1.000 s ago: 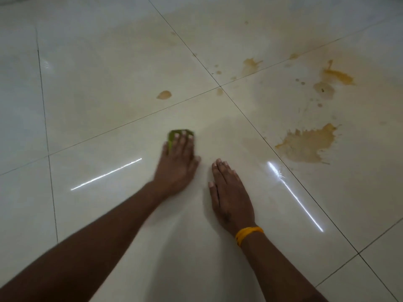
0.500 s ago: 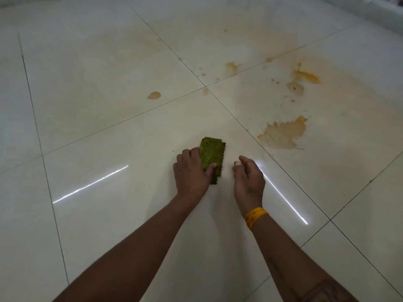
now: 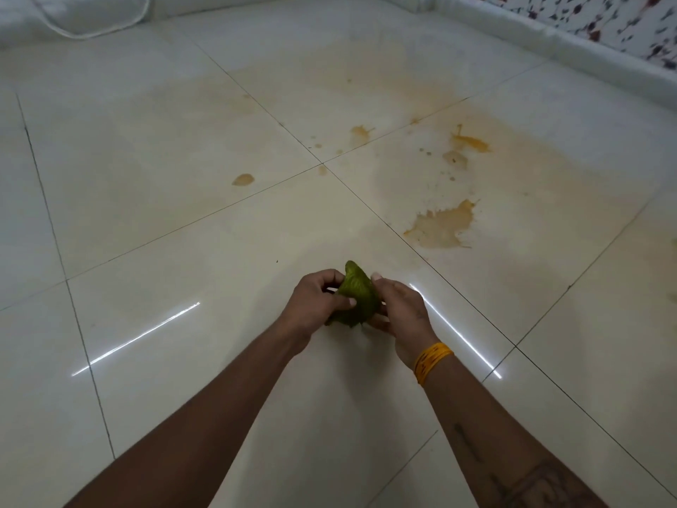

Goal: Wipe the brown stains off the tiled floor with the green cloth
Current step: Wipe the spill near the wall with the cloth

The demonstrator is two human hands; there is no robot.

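Two bare forearms are seen reaching forward from the bottom edge, and a yellow thread band is worn on the right wrist. The small, crumpled green cloth with a textured weave is held between both hands above the glossy cream tiled floor, over the nearest large tile. It is gripped by the left hand, whose fingers are curled round its left edge with the thumb laid across its front, and by the right hand, whose fingers and thumb are curled round its right side. The cloth is bunched into a rough wedge: its wider lower part is hidden between the palms, and its narrow, rounded tip is pointed up and away from the person. Its long axis is thus run from near to far, tilted slightly left. Whether its bottom fold is touching the tile cannot be told.

Two bright streaks of reflected light are seen on the tiles at either side of the hands. Farther on, to the right, a large splashed brown stain is spread beyond the diagonal grout line. A small oval brown spot is found to the left, well apart from it. Still farther, smaller brown and orange blotches are scattered on the stained tile, and a white raised ledge is set along the far right edge
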